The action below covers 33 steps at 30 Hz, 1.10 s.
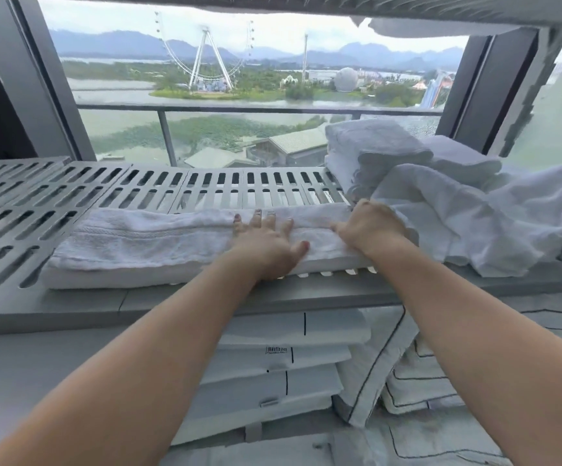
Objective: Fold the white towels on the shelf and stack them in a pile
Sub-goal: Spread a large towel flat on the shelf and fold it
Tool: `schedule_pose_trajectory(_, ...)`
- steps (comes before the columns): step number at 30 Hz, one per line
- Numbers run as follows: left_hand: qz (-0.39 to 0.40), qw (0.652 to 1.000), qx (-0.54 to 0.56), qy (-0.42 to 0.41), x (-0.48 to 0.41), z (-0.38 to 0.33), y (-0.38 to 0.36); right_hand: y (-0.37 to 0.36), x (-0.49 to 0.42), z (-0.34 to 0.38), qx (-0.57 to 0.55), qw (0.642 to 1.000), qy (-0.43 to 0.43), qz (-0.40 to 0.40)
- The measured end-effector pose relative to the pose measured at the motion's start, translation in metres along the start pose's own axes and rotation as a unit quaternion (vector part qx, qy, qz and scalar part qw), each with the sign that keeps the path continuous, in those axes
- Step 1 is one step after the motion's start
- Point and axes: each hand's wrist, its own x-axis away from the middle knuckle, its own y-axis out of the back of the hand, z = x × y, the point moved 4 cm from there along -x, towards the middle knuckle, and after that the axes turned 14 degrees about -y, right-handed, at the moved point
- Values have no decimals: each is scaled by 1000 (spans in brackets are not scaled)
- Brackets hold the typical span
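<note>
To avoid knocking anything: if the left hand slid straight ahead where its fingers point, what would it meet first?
The left hand lies flat on the long folded white towel. Past the towel's far edge it would meet only the grey slotted plastic shelf; beyond that the way looks free.

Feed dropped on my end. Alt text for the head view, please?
Both hands work a partly folded white towel on the slatted grey shelf: the left hand presses flat on it, the right hand grips its right end. To the right sit a stack of folded towels and a heap of unfolded towels.
</note>
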Motion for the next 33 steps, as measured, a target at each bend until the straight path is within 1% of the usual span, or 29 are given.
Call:
schedule_pose_trajectory(3,-9,1000,-28,-4,2,1,-6,0,-6,2,-10,998,44,45)
schedule_pose_trajectory(6,-23,999,-46,5,4,0,-10,1,-6,4,-40,994,58,83)
schedule_pose_trajectory(9,-32,998,-54,16,4,-1,-12,1,-4,4,-124,986,68,88)
schedule_pose_trajectory(11,-39,998,-56,19,5,-1,-12,1,-2,2,-150,982,75,83)
schedule_pose_trajectory(14,-40,997,-59,18,5,-2,-12,2,-1,2,-146,982,74,94)
schedule_pose_trajectory(19,-44,997,-61,22,5,-2,-12,11,-1,11,-130,977,75,148)
schedule_pose_trajectory(22,-46,997,-64,20,4,0,-14,15,-5,8,-107,975,56,187)
schedule_pose_trajectory(25,-50,996,-65,19,3,1,-15,16,-10,4,-156,960,19,231)
schedule_pose_trajectory(29,-54,996,-62,19,2,2,-15,15,-8,6,-149,954,19,260)
schedule_pose_trajectory(32,-54,996,-62,20,3,2,-15,13,-8,5,-170,946,-3,276)
schedule_pose_trajectory(33,-54,996,-62,20,3,2,-15,12,-8,5,-176,940,-17,292)
